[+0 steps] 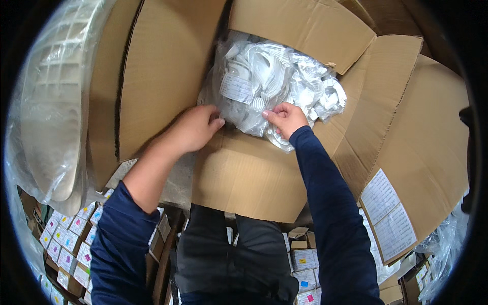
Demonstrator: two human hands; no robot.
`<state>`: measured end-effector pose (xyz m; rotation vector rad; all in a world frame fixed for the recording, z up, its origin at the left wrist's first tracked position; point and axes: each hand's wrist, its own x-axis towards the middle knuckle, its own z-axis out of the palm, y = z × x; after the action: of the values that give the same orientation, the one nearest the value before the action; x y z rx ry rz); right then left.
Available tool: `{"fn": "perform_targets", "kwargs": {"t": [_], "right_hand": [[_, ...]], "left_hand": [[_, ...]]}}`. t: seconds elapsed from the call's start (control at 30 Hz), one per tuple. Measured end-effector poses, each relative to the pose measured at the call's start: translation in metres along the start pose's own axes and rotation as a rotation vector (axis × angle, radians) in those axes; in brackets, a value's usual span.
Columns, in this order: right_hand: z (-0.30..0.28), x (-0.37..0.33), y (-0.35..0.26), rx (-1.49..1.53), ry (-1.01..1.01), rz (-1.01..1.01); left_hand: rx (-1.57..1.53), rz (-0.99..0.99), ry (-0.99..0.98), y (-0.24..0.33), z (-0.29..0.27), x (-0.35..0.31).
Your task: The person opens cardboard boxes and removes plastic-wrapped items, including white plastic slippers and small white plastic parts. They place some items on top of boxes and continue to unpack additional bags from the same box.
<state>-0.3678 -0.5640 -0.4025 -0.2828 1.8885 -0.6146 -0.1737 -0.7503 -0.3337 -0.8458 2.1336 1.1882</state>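
An open cardboard box (249,170) stands in front of me with its flaps folded outward. Inside lies a clear plastic bag (272,68) full of white curved, ribbed plastic parts, with a white label (236,89) on its left side. My left hand (198,127) is at the bag's lower left edge, thumb and fingers closed on the film, though part of the grip is hidden. Thumb and forefinger of my right hand (288,119) pinch the film at the bag's near side. More white parts (330,96) in plastic show to the right.
A large pale part wrapped in clear plastic (56,112) rises on the far left. Below it sit several small white cartons (66,239) with coloured stickers, and similar ones (305,277) lie lower right. A printed sheet (389,216) is stuck to the box's right flap.
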Motion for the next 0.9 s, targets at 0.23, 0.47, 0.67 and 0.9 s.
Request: {"fn": "perform_targets", "kwargs": {"t": [0.23, 0.47, 0.67, 0.9], "right_hand": [[-0.011, -0.012, 0.019, 0.633, 0.079, -0.093], [-0.007, -0.018, 0.011, 0.113, -0.107, 0.102], [0.027, -0.011, 0.030, 0.021, 0.160, -0.357], [0.000, -0.029, 0.017, 0.493, 0.040, -0.173]], "left_hand": [[-0.487, 0.013, -0.146, -0.013, -0.014, -0.005], [0.108, 0.025, -0.205, 0.008, -0.001, 0.000], [-0.517, 0.141, 0.029, 0.011, -0.018, -0.002], [-0.646, -0.082, 0.146, 0.012, -0.015, 0.017]]}}
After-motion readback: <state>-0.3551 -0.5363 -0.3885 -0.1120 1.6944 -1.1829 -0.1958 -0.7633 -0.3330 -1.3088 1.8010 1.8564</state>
